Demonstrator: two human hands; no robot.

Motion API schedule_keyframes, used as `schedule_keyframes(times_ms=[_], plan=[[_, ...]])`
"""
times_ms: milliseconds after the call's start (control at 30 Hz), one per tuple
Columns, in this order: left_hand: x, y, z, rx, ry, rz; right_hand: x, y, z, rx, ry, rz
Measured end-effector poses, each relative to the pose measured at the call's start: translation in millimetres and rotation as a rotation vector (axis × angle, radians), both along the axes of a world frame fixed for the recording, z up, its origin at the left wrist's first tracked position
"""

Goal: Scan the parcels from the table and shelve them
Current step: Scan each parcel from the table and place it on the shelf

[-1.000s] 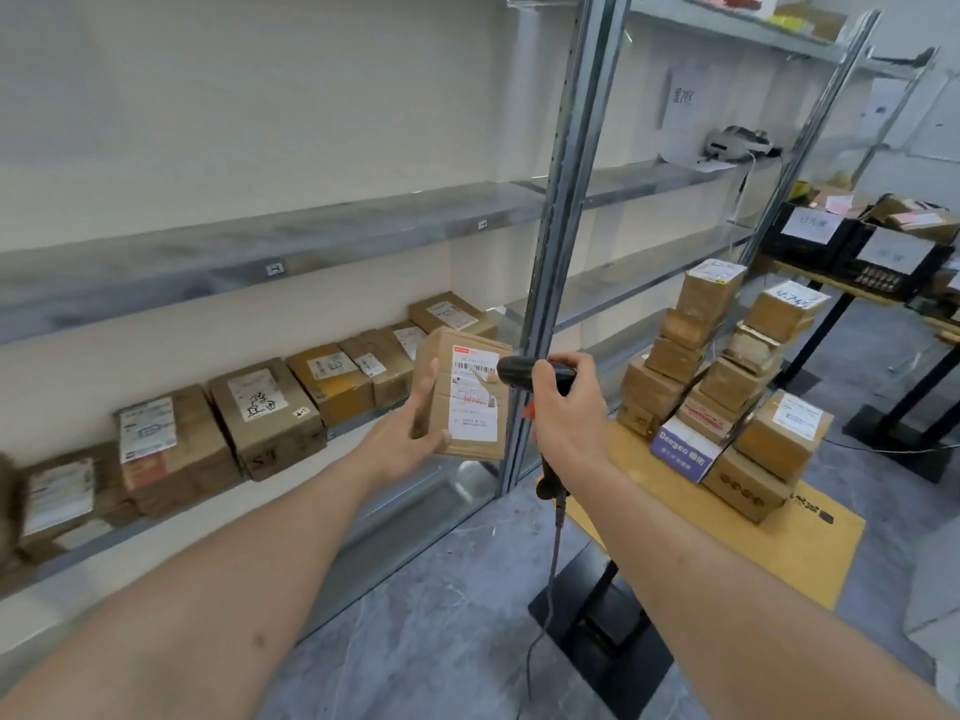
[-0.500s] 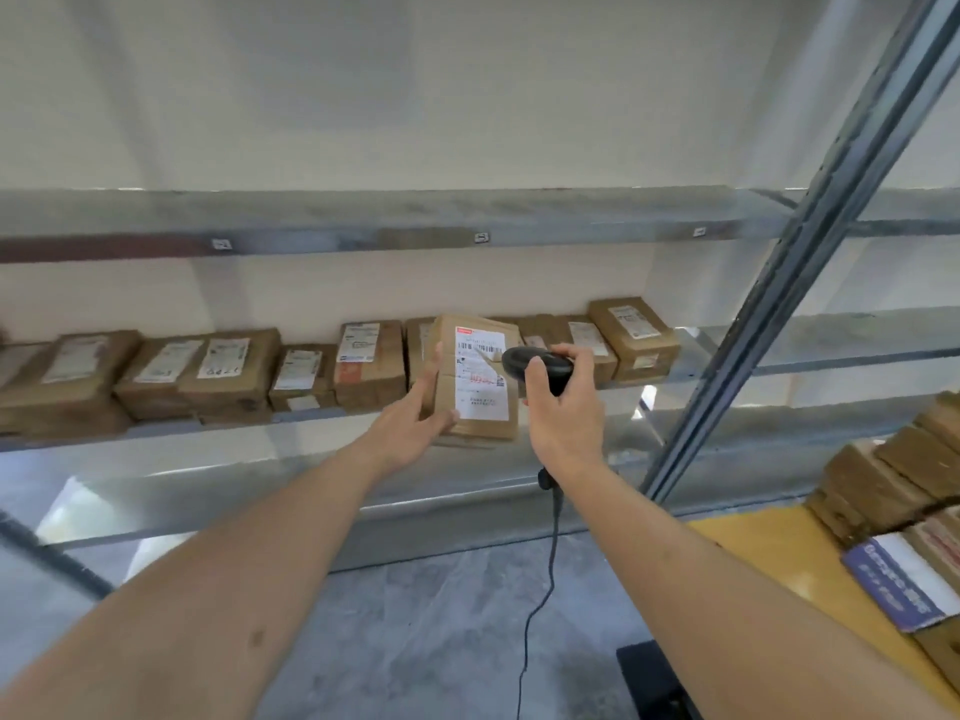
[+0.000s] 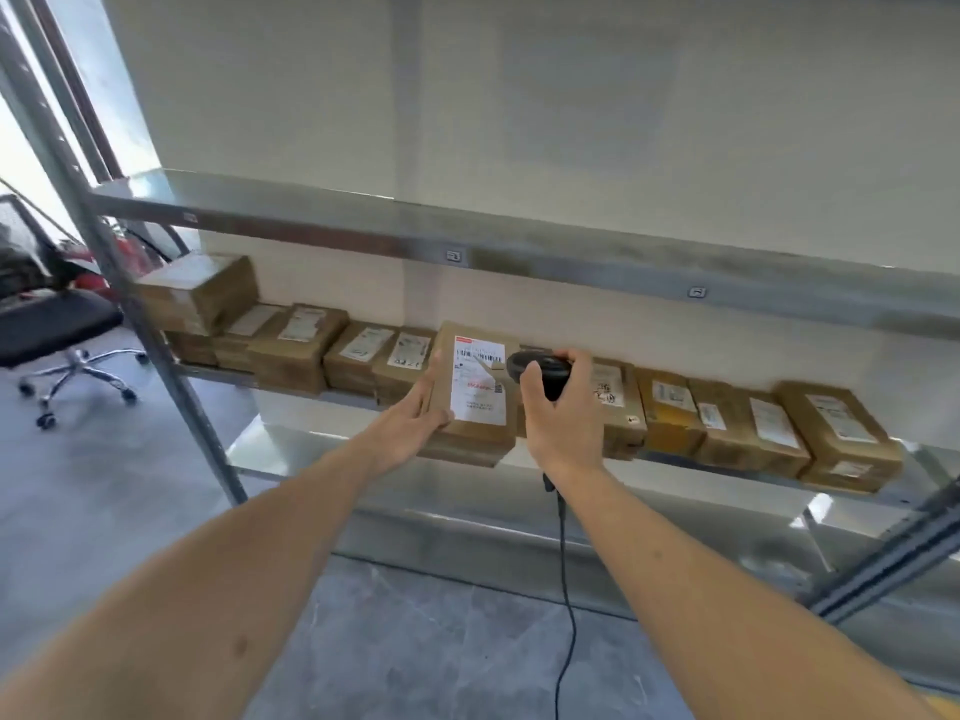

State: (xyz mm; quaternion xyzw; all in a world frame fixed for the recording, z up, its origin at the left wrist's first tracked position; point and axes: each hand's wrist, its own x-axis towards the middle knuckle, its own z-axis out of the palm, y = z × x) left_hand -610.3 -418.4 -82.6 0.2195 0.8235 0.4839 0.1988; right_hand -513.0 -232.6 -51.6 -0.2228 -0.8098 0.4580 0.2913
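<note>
My left hand (image 3: pixel 410 420) holds a brown cardboard parcel (image 3: pixel 475 392) by its left edge, its white label facing me. My right hand (image 3: pixel 563 410) grips a black corded barcode scanner (image 3: pixel 540 371), whose head sits just right of the label. Both are in front of the metal shelf (image 3: pixel 332 397) that carries a row of several brown parcels (image 3: pixel 727 423). The scanner's cable (image 3: pixel 566 589) hangs down toward the floor.
An upper metal shelf (image 3: pixel 519 246) runs above the parcels, with a lower shelf (image 3: pixel 649 506) beneath. A steel upright (image 3: pixel 130 304) stands at the left and another (image 3: pixel 883 558) at the lower right. A black swivel chair (image 3: pixel 57 330) is on the grey floor at far left.
My view has swung left along the shelving, away from the table with its stacked parcels. Both hands kept the parcel and scanner together, now in front of the shelved row.
</note>
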Motion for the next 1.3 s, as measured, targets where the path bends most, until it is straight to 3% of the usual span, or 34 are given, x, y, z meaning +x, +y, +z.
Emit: schedule_keyframes(times_ms=[433, 833, 1167, 1300], plan=[[-182.2, -189.4, -17.7, 0.091, -0.083, 0.047, -168.7, -184.1, -8.7, 0.001, -0.032, 0.103], [-328.6, -273.2, -39.7, 0.192, -0.155, 0.139, -329.3, -255.7, -29.6, 0.036, -0.078, 0.194], [-434.9, -277.0, -58.4, 0.0, -0.25, 0.277, -447.8, -265.0, -58.5, -0.039, -0.135, 0.205], [-460.1, -273.2, -61.7, -0.126, -0.124, 0.199, -472.7, -263.8, -64.0, -0.038, -0.166, 0.182]])
